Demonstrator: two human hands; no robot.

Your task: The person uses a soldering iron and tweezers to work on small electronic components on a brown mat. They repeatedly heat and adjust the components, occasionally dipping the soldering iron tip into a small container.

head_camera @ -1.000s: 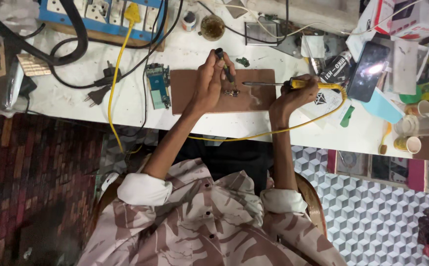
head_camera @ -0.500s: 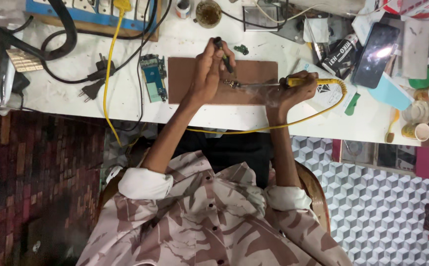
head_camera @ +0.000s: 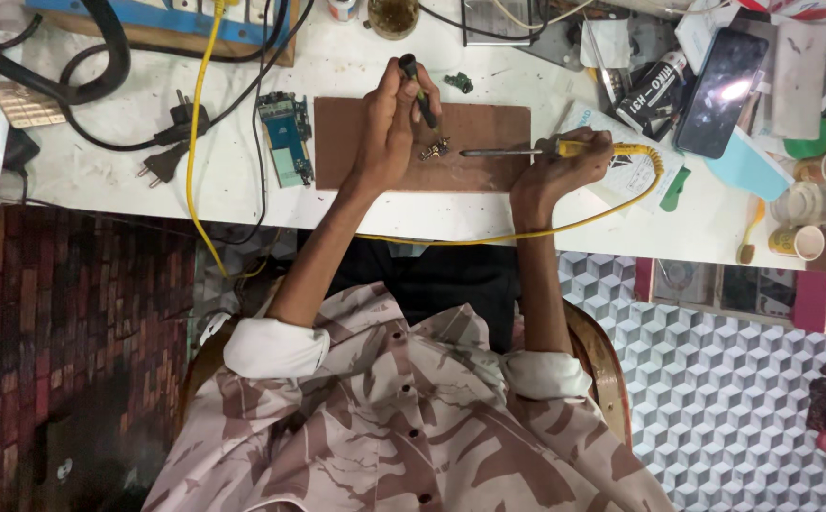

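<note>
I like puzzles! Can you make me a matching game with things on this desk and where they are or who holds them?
Things:
1. soldering iron
2. dark tool
3. blue circuit board
4. phone

Places:
A. left of the brown board
B. in the left hand
C. far right, among the clutter
D. in the right hand

Pairs: 1-D, 2-B, 3-A, 4-C

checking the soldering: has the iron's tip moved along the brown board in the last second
No. The soldering iron tip stays beside the small part mid-board.
</note>
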